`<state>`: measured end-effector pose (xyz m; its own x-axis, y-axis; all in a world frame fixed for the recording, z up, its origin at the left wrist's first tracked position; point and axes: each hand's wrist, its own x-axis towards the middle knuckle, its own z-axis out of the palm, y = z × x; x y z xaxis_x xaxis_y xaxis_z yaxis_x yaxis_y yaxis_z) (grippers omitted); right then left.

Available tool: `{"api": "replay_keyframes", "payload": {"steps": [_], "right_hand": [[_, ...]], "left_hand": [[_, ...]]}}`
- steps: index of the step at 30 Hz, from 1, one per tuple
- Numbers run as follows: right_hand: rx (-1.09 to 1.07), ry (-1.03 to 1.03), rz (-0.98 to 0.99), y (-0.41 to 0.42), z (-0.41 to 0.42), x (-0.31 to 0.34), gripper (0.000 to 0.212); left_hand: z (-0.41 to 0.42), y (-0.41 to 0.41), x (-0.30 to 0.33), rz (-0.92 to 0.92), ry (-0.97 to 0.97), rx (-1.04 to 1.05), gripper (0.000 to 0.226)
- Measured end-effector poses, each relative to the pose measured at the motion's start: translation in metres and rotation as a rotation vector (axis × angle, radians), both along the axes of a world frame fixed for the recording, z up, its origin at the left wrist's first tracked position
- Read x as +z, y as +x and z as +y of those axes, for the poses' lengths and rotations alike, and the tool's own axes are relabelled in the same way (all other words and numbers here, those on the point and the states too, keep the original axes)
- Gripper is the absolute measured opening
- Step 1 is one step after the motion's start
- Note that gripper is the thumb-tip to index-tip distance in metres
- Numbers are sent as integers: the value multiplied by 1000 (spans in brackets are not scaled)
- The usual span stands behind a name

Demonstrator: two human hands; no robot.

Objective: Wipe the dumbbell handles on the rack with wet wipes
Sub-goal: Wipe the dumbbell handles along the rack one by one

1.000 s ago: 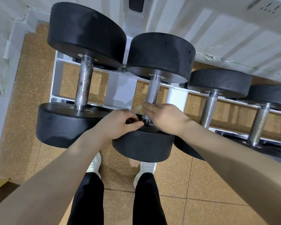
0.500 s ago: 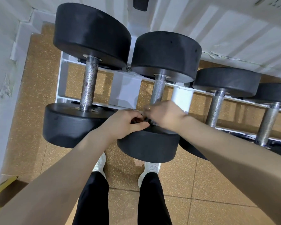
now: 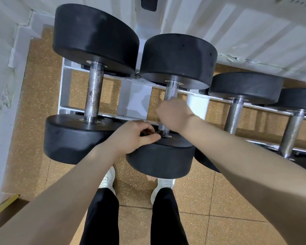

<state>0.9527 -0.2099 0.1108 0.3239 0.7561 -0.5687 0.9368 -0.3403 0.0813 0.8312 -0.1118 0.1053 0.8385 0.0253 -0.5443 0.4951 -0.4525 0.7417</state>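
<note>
Black dumbbells crowd left [image 3: 94, 82] and right [image 3: 237, 110] on the white rack [image 3: 131, 96] while my right grip [image 3: 173, 115] wraps the near-to-far handle [image 3: 170, 91], left grip [image 3: 132, 137] curled beside its near end.

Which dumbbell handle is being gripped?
The second handle from the left: the right hand wraps around it. The other handles are bare.

Four dumbbells [image 3: 177, 96], two hands [image 3: 132, 137].
</note>
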Motion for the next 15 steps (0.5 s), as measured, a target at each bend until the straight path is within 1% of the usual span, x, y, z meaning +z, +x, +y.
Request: {"api": "replay_keyframes", "payload": {"steps": [3, 6, 9, 12, 14, 15], "right_hand": [[92, -64, 102, -10, -5, 5, 25], [116, -35, 66, 2, 1, 8, 26], [30, -2, -35, 21, 16, 8, 22], [-65, 24, -123, 27, 21, 8, 24], [-71, 20, -134, 22, 15, 7, 25], [-63, 15, -106, 17, 10, 5, 26]], "left_hand": [[1, 1, 2, -5, -9, -5, 28], [1, 2, 2, 19, -12, -13, 27], [1, 1, 0, 41, -19, 0, 26], [0, 1, 0, 51, -30, 9, 26], [0, 1, 1, 56, -32, 11, 26], [0, 1, 1, 59, -33, 12, 26]]}}
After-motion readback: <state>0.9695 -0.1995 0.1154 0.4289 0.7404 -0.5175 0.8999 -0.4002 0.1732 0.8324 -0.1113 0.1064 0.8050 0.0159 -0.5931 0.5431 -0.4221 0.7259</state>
